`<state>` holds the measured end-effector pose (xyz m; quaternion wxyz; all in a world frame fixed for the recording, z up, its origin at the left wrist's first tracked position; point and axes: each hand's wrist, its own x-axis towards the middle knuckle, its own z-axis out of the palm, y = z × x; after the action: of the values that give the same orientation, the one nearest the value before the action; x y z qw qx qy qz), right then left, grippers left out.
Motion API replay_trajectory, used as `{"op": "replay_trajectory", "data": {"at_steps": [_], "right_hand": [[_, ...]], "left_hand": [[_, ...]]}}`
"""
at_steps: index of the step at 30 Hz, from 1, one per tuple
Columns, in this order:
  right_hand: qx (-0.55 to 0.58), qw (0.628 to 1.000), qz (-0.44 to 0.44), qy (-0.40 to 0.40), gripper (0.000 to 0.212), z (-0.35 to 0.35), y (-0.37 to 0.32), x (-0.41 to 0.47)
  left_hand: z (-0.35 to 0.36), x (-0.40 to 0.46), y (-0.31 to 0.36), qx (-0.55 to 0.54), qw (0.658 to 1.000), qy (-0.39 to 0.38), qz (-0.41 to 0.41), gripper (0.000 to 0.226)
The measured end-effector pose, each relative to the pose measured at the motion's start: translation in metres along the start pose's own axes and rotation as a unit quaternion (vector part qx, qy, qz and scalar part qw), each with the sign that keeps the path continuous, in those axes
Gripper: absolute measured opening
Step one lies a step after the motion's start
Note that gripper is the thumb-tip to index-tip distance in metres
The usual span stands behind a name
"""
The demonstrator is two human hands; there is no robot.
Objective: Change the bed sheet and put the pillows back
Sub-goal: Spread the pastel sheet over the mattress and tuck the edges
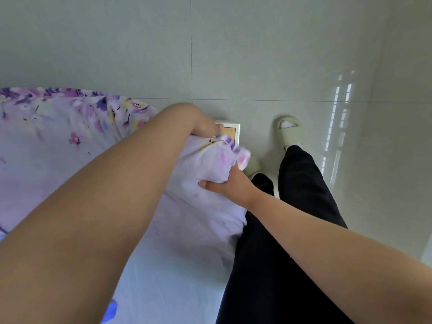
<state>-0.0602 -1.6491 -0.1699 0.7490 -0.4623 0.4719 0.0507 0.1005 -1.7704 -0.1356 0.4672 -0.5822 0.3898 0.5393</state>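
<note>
**Sheet corner bunched in both hands at the bed's corner**

Floral sheet (pixel 58 136): thin, soft, light, probably shapeless unless taken by hem or corner. It lies over the bed, running away to the left; gathered corner points toward the floor (pixel 257 66). Left hand (pixel 205 127) and right hand (pixel 226 183) both clench the bunch. Slippered foot (pixel 288 132) just beside.
</note>
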Motion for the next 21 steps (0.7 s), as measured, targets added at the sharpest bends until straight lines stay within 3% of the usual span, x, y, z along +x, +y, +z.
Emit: {"op": "replay_trajectory", "data": {"at_steps": [3, 5, 6, 8, 9, 10, 13, 16, 19, 21], "right_hand": [[0.177, 0.973, 0.078, -0.130, 0.065, 0.006, -0.004, -0.009], [0.264, 0.937, 0.149, -0.175, 0.057, 0.002, -0.008, -0.015], [0.284, 0.930, 0.168, -0.162, 0.054, -0.006, -0.008, -0.013], [0.277, 0.943, 0.179, -0.044, 0.057, -0.026, -0.002, 0.001], [0.249, 0.952, 0.177, 0.022, 0.065, -0.039, 0.003, 0.010], [0.217, 0.958, 0.177, 0.061, 0.074, -0.050, 0.007, 0.018], [0.154, 0.972, 0.167, 0.058, 0.076, -0.061, 0.014, 0.031], [0.128, 0.971, 0.182, 0.082, 0.077, -0.056, 0.016, 0.034], [0.111, 0.961, 0.242, 0.074, 0.087, -0.057, 0.019, 0.037], [0.130, 0.935, 0.306, 0.124, 0.084, -0.065, 0.022, 0.041]], "left_hand": [[-0.003, -0.006, -0.021, -0.022, 0.999, 0.025, -0.038, 0.075], [0.000, -0.009, -0.028, -0.045, 0.995, 0.084, -0.003, 0.073], [0.004, -0.008, -0.030, -0.056, 0.985, 0.159, 0.030, 0.066], [0.014, -0.006, -0.031, -0.074, 0.922, 0.367, 0.101, 0.047], [0.021, -0.004, -0.030, -0.071, 0.887, 0.438, 0.127, 0.039], [0.029, 0.001, -0.029, -0.060, 0.874, 0.460, 0.144, 0.037], [0.059, 0.019, -0.026, -0.039, 0.907, 0.392, 0.147, 0.052], [0.074, 0.028, -0.020, -0.070, 0.906, 0.400, 0.119, 0.060], [0.082, 0.028, -0.010, -0.093, 0.906, 0.408, 0.058, 0.061], [0.086, 0.028, -0.005, -0.123, 0.913, 0.388, 0.039, 0.059]]}}
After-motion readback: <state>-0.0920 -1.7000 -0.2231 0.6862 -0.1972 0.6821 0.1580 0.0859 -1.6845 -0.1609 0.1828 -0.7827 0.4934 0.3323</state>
